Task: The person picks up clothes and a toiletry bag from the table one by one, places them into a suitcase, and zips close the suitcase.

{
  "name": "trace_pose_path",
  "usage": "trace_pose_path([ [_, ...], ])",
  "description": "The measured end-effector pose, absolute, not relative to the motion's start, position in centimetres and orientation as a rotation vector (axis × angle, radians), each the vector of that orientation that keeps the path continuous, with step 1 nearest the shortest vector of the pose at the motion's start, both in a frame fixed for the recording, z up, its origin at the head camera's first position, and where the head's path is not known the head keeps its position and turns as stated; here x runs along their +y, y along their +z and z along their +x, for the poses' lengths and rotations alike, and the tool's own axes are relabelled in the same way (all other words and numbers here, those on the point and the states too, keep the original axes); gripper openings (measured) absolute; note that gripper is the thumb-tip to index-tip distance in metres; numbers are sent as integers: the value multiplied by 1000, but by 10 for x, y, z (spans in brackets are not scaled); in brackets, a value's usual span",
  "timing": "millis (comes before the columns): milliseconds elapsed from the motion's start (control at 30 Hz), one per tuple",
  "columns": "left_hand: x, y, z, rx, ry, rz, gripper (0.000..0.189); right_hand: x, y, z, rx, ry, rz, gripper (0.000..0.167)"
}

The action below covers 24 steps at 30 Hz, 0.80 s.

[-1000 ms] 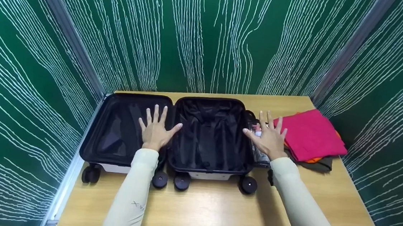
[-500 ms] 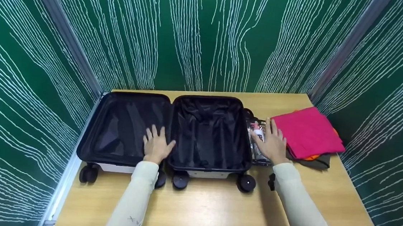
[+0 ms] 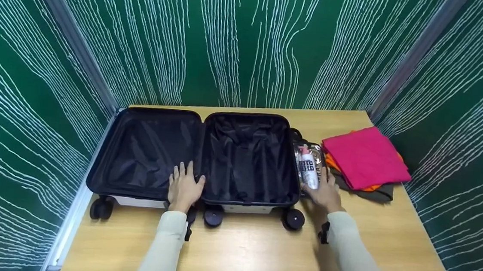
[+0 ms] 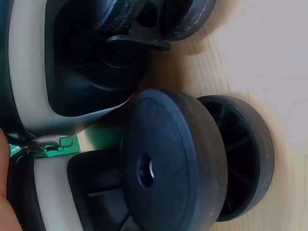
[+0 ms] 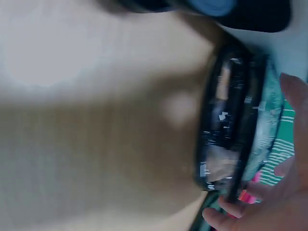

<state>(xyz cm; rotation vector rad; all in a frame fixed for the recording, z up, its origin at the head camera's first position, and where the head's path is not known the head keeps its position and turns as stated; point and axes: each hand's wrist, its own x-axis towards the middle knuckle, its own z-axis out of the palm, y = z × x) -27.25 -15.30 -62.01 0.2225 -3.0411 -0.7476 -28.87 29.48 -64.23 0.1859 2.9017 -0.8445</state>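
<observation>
An open suitcase lies in two halves: a left shell (image 3: 141,153) with a dark lining and a right shell (image 3: 250,160) with dark fabric folds. My left hand (image 3: 184,189), fingers straight, lies over the left shell's inner front corner; only a sliver of it enters the left wrist view, beside a zipper pull (image 4: 52,141). My right hand (image 3: 326,193) is at the front right corner of a clear, black-edged pouch (image 5: 224,120). Its thumb and fingers are spread apart around that corner. Inside the pouch shows a white bottle (image 3: 309,171) with a pink top.
To the right lies a pile of folded cloth, with a pink piece (image 3: 364,158) on top and orange and dark green ones beneath. Black wheels (image 3: 293,219) stick out at the suitcase's front. Green walls (image 3: 274,47) with white streaks enclose the wooden table (image 3: 240,256).
Both hands have come down and back toward me, the left from above the left shell to its inner front corner, the right from above the pouch to the pouch's front corner.
</observation>
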Motion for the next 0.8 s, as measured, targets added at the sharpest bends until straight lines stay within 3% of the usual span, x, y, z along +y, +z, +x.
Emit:
trace_pose_path([
  [267, -154, -622, -270, -3071, -731, 233, 74, 295, -664, -284, 2825, -954, 326, 114],
  [800, -154, -611, -281, -3163, -792, 157, 74, 297, -660, -292, 2693, -1198, 388, 117],
])
